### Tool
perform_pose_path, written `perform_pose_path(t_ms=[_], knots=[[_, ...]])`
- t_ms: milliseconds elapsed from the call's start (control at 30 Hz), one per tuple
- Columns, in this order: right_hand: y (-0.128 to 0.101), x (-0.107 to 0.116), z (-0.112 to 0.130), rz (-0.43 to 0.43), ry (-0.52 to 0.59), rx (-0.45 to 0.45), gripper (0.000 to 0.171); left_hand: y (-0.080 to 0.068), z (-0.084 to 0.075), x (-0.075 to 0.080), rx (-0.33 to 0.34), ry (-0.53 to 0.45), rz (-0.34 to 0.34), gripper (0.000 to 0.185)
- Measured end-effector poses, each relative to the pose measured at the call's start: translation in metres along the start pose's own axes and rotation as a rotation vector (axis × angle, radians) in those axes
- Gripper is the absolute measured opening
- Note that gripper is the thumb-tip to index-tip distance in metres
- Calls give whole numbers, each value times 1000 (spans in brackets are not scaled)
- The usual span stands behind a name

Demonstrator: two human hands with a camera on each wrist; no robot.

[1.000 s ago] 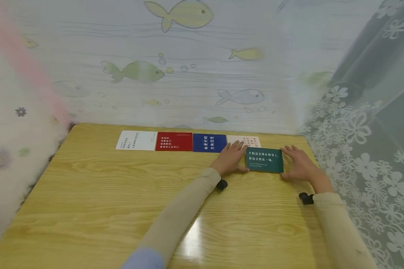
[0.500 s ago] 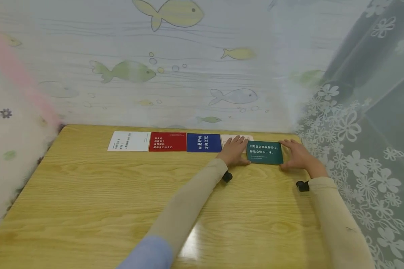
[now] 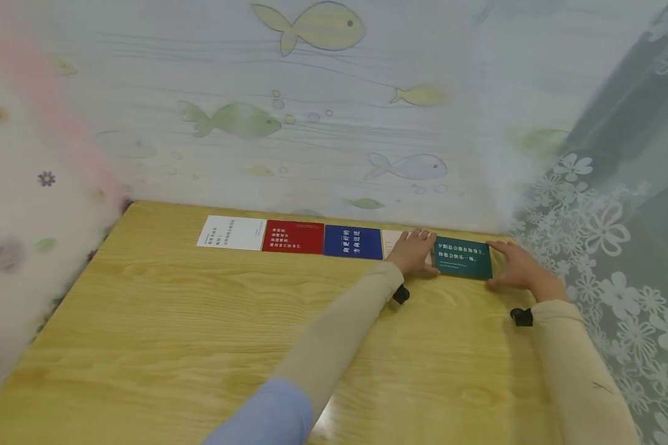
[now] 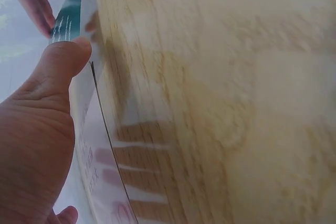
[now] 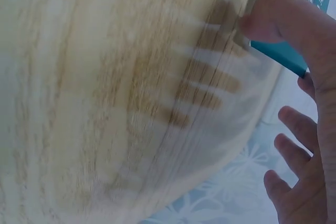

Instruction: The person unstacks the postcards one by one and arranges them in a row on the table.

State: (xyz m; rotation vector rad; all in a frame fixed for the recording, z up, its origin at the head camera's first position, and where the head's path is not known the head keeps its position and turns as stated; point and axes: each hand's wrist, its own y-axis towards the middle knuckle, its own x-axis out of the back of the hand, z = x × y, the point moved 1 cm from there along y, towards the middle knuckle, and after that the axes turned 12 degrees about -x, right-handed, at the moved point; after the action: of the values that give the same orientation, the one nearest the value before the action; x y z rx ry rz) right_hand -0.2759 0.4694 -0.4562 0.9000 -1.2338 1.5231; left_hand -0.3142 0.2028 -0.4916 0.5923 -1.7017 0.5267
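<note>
A dark green card (image 3: 462,258) with white writing lies at the right end of a row of cards, close to the table's back edge. My left hand (image 3: 414,252) holds its left side, index finger near the far corner and thumb at the near one. Beneath that hand is a pale pink card (image 3: 391,241), mostly covered. My right hand (image 3: 516,266) holds the green card's right side between thumb and index finger; in the right wrist view the other fingers are spread off the card. To the left lie blue (image 3: 353,241), red (image 3: 293,237) and white cards (image 3: 232,233).
The wooden table (image 3: 217,327) ends at a fish-patterned curtain (image 3: 323,154) behind the cards. A flowered lace curtain (image 3: 618,296) hangs along the right edge, near my right hand. Pale floral fabric (image 3: 22,247) borders the left side.
Both hands have moved the green card back and to the right, from in front of the pale pink card to beside it in the row. The head view has also shifted slightly.
</note>
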Motion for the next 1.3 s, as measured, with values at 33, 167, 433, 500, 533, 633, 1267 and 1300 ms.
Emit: perform_pose_path(t_ms=[33,167,433,500,533,633,1267,1300], knots=[[-1,0,-1,3,0,-3,108,-1,-2,1,1,-4,0,93],[-1,-1,-2,11,10,-18,108,0,-5,1,19,-14,-1,86],[6,-1,-3,36,31,-25,109,7,-2,-5,38,-26,1,78],[7,0,-3,49,42,-35,109,8,-1,-6,47,-29,3,86],[8,1,-3,54,49,-37,110,9,-1,-7,52,-29,4,90],[11,1,-2,57,62,-39,110,9,1,-9,66,-19,3,93],[28,-3,-7,98,88,-125,112,13,-2,-10,89,-40,0,97],[29,-3,-6,98,89,-127,112,13,-2,-11,95,-34,2,97]])
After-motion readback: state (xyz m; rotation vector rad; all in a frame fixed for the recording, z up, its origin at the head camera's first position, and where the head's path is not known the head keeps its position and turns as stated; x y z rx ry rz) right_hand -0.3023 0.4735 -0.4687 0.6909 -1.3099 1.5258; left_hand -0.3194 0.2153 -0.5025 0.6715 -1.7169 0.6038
